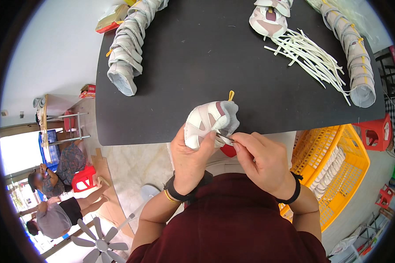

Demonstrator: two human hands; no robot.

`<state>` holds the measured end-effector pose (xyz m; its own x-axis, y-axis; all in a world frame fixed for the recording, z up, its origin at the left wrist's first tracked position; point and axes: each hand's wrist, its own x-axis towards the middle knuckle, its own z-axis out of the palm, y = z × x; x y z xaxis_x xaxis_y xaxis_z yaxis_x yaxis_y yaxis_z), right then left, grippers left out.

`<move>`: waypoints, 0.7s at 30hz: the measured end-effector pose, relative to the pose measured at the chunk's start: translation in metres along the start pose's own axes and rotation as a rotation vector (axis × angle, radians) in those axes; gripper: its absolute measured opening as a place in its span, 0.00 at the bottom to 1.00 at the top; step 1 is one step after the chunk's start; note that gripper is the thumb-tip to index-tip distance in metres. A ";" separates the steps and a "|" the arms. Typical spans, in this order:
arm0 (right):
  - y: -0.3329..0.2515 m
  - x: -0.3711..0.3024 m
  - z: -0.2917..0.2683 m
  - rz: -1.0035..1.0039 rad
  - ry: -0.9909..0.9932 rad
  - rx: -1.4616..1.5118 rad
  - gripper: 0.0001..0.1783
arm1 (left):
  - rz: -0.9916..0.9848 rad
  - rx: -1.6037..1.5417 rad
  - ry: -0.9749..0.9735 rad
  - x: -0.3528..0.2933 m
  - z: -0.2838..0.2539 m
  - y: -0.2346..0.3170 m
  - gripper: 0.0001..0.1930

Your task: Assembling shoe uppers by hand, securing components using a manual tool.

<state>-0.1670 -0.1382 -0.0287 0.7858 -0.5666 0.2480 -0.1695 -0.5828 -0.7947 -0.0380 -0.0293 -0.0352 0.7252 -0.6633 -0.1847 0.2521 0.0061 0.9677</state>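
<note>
Close in front of me, at the table's near edge, my left hand [189,162] grips a white and mauve shoe upper [205,119] with grey lining and a yellow loop at its heel. My left thumb presses on its side near the opening. Pinched between the thumb and forefinger of my right hand [265,162] is a thin, dark, slender tool [225,137]. Its tip meets the upper beside my left thumb; its exact kind is too small to make out.
Nested stacks of uppers [127,48] [360,61] line both sides of the dark table [197,57]. Flat white laces [309,57] lie near more uppers [268,22]. A yellow crate [329,175] and red stool [373,131] stand right; a fan [102,244] and two people are left.
</note>
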 end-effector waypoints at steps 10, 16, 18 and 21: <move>0.005 0.000 0.008 -0.037 0.061 0.035 0.08 | 0.039 0.020 0.026 -0.002 0.001 -0.002 0.15; 0.005 -0.001 0.007 -0.037 0.047 0.038 0.08 | 0.048 0.054 0.032 -0.002 0.002 -0.002 0.15; 0.005 -0.001 0.008 -0.036 0.047 0.038 0.07 | 0.049 0.056 0.042 -0.003 0.003 -0.002 0.15; 0.005 0.000 0.011 -0.032 0.052 0.054 0.06 | 0.088 0.129 0.056 -0.004 0.004 -0.001 0.14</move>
<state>-0.1617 -0.1350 -0.0390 0.7581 -0.5784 0.3011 -0.1115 -0.5699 -0.8141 -0.0441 -0.0293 -0.0350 0.7763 -0.6217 -0.1040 0.1040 -0.0363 0.9939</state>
